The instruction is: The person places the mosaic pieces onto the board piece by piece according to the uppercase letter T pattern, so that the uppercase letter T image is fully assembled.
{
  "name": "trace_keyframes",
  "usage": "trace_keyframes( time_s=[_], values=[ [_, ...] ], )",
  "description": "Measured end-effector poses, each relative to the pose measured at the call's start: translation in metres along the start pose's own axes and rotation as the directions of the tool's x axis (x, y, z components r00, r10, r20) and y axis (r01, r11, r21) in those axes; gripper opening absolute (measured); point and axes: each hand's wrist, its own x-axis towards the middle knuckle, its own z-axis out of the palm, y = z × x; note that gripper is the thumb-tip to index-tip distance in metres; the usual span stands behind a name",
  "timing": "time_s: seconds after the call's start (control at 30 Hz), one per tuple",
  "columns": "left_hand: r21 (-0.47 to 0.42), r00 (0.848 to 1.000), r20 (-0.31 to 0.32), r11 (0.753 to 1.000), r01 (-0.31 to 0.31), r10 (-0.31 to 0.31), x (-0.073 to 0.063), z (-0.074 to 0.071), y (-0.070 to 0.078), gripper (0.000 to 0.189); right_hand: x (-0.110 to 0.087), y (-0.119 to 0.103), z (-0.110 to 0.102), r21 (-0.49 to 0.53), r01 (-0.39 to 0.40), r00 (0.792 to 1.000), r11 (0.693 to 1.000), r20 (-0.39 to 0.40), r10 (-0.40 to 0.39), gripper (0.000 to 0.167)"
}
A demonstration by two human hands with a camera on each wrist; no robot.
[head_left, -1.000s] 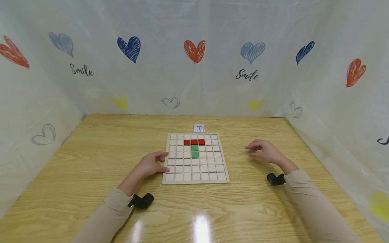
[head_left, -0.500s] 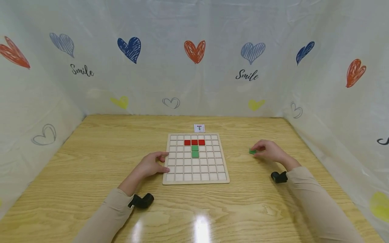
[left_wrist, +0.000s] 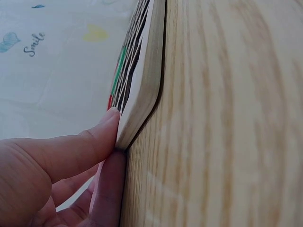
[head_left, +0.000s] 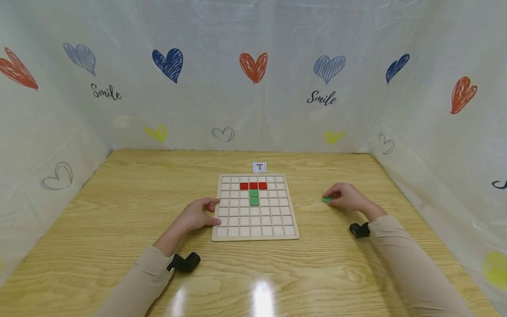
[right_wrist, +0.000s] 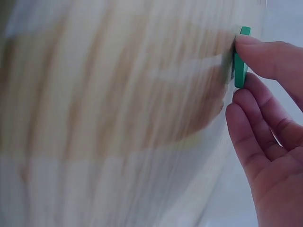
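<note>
A square wooden grid board lies on the table, with three red tiles in a row and two green tiles below the middle one. At its left edge my left hand holds the frame; in the left wrist view the thumb presses the rim from above, with a finger lower at the edge. Right of the board, my right hand pinches a small green tile between thumb and fingers, near the tabletop. Part of that tile hides behind the thumb.
A small printed card with a T-shaped red and green pattern lies just behind the board. Pale curtains printed with hearts enclose the wooden table at the back and sides. Each wrist carries a black camera mount.
The right hand has taken hold of the green tile, drawn it slightly right, then shifted a little back left. The left hand and board have stayed put.
</note>
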Motion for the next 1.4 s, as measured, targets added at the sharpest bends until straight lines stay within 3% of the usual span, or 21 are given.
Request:
trace_keyframes(
  time_s=[0.27, 1.4],
  values=[
    [0.0, 1.0, -0.004, 1.0, 0.0, 0.0, 0.001, 0.001, 0.0, 0.062, 0.004, -0.014, 0.007, 0.031, 0.001, 1.0, 1.0, 0.011, -0.001, 0.018],
    [0.015, 1.0, -0.001, 1.0, -0.018, 0.018, -0.002, 0.0, 0.0, 0.062, 0.037, -0.078, 0.034, 0.159, 0.184, 0.978, 0.97, 0.074, -0.197, 0.017]
  ],
)
